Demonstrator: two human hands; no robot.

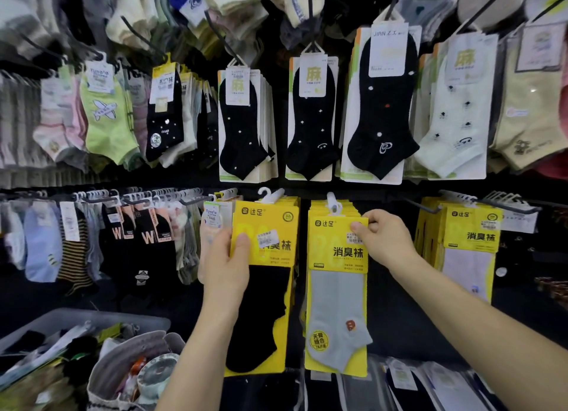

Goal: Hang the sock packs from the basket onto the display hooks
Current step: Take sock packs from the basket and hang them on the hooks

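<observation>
My left hand (226,261) grips the left edge of a yellow pack with a black sock (264,287), thumb on its front; its white hanger (267,193) sits at a display hook. My right hand (382,240) pinches the top right corner of a yellow pack with a grey sock (338,294), which hangs from a white hanger (333,203) in front of a stack of like packs. The grey basket (101,318) at lower left holds several loose sock packs.
Rows of hooks full of sock packs cover the black wall: black dotted socks (239,125) above, striped and black ones (123,241) at left, more yellow packs (470,241) at right. A woven bag (123,373) lies against the basket. Wrapped packs (415,383) lie below.
</observation>
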